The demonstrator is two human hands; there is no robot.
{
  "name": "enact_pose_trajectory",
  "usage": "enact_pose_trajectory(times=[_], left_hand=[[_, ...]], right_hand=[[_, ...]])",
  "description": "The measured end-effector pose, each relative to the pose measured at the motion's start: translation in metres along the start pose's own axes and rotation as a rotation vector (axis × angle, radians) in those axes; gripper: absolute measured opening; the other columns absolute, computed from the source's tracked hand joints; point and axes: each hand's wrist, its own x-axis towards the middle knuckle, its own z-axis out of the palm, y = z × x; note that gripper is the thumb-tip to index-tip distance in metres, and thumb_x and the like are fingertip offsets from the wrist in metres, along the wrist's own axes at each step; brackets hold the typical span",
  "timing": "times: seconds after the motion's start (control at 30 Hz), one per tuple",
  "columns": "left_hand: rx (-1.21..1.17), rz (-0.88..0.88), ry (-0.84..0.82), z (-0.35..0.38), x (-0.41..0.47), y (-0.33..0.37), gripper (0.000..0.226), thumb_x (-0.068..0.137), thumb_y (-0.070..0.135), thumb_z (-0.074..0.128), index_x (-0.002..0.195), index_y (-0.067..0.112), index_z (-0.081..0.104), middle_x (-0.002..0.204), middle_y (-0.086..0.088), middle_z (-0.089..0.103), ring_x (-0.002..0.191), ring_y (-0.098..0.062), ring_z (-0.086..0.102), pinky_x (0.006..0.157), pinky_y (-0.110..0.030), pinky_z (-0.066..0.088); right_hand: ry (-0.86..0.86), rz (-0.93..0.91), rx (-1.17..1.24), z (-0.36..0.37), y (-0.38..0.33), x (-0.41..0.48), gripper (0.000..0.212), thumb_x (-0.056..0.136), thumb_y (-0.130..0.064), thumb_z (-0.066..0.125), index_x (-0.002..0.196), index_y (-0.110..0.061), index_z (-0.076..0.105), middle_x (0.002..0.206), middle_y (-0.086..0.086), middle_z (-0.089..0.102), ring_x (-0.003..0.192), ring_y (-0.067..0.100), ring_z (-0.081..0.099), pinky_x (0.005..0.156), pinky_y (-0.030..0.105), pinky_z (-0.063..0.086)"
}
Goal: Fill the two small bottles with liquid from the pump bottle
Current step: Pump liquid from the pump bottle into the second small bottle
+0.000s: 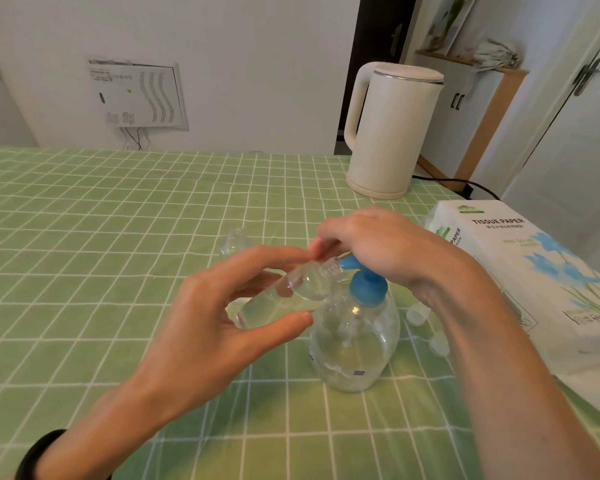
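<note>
Item, centre of frame: small clear bottle (284, 294), held tilted with its threaded mouth up against the blue nozzle of the pump bottle (355, 337) — partly filled with pale liquid. Left hand (215, 323) pinches it, thumb under the base end, fingers curled over the upper side. Right hand (378, 247) lies folded over the blue pump head, fingers bent down on the spout; whether it is pressing cannot be told. Pump bottle stands upright on the green checked tablecloth (118, 237), right of centre, holding only a little liquid low down. A second small clear bottle (234, 240) lies just above centre, apparently empty. Two small caps (417, 315) sit beside the pump bottle, lower right. Handling, judged: small bottle light, thin-walled, likely slippery if wetted; best gripped round the body, clear of the neck threads. Kettle (392, 129), upper right; tissue pack (520, 278), right edge.
</note>
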Motion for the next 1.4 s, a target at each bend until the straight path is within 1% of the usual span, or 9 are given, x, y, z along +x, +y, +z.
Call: enact_pose_trajectory(times=[0.13,0.37,0.5,0.63,0.77,0.93,1.13,1.23,1.4], left_hand=[[-0.016,0.008,-0.004,-0.001,0.0,-0.001,0.051,0.082,0.037,0.08,0.131,0.035,0.067,0.121,0.02,0.075,0.106,-0.006,0.077,0.097,-0.018,0.056],[-0.003,0.005,0.007,0.0,-0.003,0.001,0.05,0.081,0.04,0.08,0.13,0.036,0.068,0.119,0.018,0.076,0.104,-0.008,0.077,0.095,-0.02,0.057],[0.002,0.008,0.013,0.001,-0.005,0.003,0.05,0.08,0.04,0.081,0.128,0.038,0.069,0.118,0.017,0.077,0.102,-0.009,0.077,0.095,-0.019,0.056],[0.005,0.009,0.019,0.001,-0.004,0.003,0.049,0.08,0.04,0.081,0.128,0.04,0.069,0.118,0.019,0.076,0.103,-0.008,0.077,0.094,-0.017,0.056],[-0.005,0.02,0.037,0.001,-0.003,0.002,0.049,0.08,0.039,0.081,0.128,0.039,0.068,0.119,0.02,0.076,0.103,-0.009,0.077,0.094,-0.017,0.056],[0.01,-0.002,0.029,0.0,-0.004,0.0,0.048,0.08,0.039,0.081,0.127,0.036,0.069,0.118,0.019,0.076,0.104,-0.011,0.077,0.094,-0.023,0.058],[0.006,0.006,0.032,0.0,-0.004,0.0,0.049,0.081,0.04,0.081,0.128,0.037,0.069,0.119,0.019,0.076,0.103,-0.012,0.077,0.094,-0.023,0.058],[0.0,0.006,0.037,0.0,-0.003,-0.001,0.049,0.081,0.04,0.081,0.128,0.036,0.069,0.12,0.018,0.076,0.104,-0.013,0.077,0.094,-0.024,0.058],[-0.016,0.001,0.035,0.0,-0.002,-0.003,0.05,0.08,0.04,0.081,0.129,0.037,0.068,0.121,0.017,0.075,0.104,-0.014,0.077,0.094,-0.027,0.059]], right_hand=[[-0.037,0.025,0.093,0.003,0.001,0.0,0.032,0.097,-0.023,0.063,0.073,-0.032,0.082,0.084,-0.016,0.08,0.079,-0.007,0.072,0.073,0.021,0.048],[-0.021,0.058,0.103,0.006,0.005,-0.001,0.025,0.095,-0.021,0.065,0.081,-0.014,0.084,0.087,-0.006,0.082,0.076,0.001,0.073,0.074,0.018,0.052],[0.021,-0.018,0.048,0.0,0.003,-0.003,0.029,0.098,-0.027,0.059,0.089,-0.016,0.085,0.097,-0.005,0.082,0.101,0.015,0.075,0.091,0.029,0.054],[0.049,-0.05,0.002,-0.002,0.002,-0.002,0.031,0.098,-0.029,0.057,0.091,-0.013,0.082,0.096,-0.003,0.083,0.106,0.023,0.075,0.101,0.037,0.053],[0.033,-0.003,-0.058,0.002,0.005,0.005,0.033,0.098,-0.026,0.053,0.088,-0.022,0.084,0.101,-0.003,0.079,0.101,0.015,0.072,0.095,0.032,0.055],[0.001,0.008,-0.162,0.005,0.009,0.006,0.031,0.1,-0.023,0.052,0.09,-0.027,0.081,0.088,-0.016,0.063,0.089,0.008,0.062,0.07,0.022,0.042],[0.067,-0.029,-0.043,0.001,0.004,0.002,0.033,0.098,-0.024,0.053,0.087,-0.019,0.083,0.096,-0.006,0.082,0.102,0.017,0.074,0.101,0.037,0.054],[0.077,-0.037,-0.047,0.0,0.003,0.001,0.032,0.098,-0.026,0.053,0.088,-0.016,0.082,0.094,-0.005,0.083,0.105,0.019,0.075,0.105,0.042,0.054],[0.054,-0.004,-0.045,0.002,0.002,0.001,0.032,0.099,-0.027,0.055,0.086,-0.02,0.084,0.091,-0.009,0.081,0.088,0.004,0.074,0.084,0.029,0.052]])
